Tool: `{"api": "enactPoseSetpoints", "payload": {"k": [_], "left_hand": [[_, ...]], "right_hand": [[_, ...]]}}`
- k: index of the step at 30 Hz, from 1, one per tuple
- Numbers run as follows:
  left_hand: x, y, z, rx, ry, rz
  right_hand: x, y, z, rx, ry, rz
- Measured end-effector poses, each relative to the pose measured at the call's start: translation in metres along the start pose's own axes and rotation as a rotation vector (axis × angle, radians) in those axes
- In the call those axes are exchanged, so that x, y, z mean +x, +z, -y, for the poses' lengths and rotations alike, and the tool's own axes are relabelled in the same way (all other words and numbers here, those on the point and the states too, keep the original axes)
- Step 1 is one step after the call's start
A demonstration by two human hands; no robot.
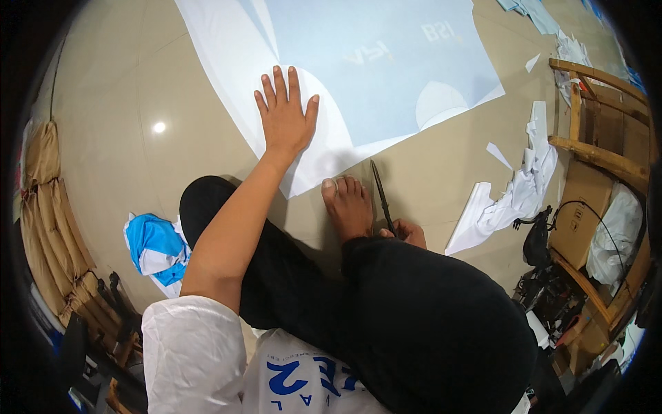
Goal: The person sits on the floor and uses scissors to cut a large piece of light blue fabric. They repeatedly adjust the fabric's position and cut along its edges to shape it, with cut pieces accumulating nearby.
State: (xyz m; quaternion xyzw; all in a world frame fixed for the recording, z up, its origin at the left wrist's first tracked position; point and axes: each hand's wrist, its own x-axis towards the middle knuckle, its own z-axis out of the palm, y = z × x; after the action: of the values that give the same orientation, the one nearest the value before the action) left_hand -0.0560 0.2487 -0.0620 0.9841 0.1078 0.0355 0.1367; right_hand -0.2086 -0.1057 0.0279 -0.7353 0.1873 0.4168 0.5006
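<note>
A large white and pale blue printed cloth sheet [393,83] lies spread on the tiled floor ahead of me. My left hand [286,121] rests flat on its white left part, fingers spread. In my right hand [409,233], partly hidden behind my right knee, is a pair of dark scissors [380,190]. Their long blades point away from me, with the tip just short of the sheet's near edge. The handles are mostly out of sight. My bare foot [349,207] stands between the sheet's near corner and the scissors.
White cloth offcuts [520,186] lie at the right, beside a wooden frame [600,152] and a cardboard box [579,217]. A crumpled blue and white cloth [153,245] sits at my left. Brown bundles [52,214] line the far left. Light blue cloth [534,14] lies at the upper right.
</note>
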Motion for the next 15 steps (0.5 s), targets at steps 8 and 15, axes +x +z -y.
{"api": "enactPoseSetpoints", "payload": {"k": [8,15], "left_hand": [[-0.023,-0.006,0.004,0.000,-0.004,-0.004],[-0.025,-0.006,0.001,-0.039,0.013,-0.075]], "right_hand": [[0.012,0.005,-0.005,0.166,-0.055,0.094],[0.026,0.017,-0.016,0.054,-0.092,0.105]]}}
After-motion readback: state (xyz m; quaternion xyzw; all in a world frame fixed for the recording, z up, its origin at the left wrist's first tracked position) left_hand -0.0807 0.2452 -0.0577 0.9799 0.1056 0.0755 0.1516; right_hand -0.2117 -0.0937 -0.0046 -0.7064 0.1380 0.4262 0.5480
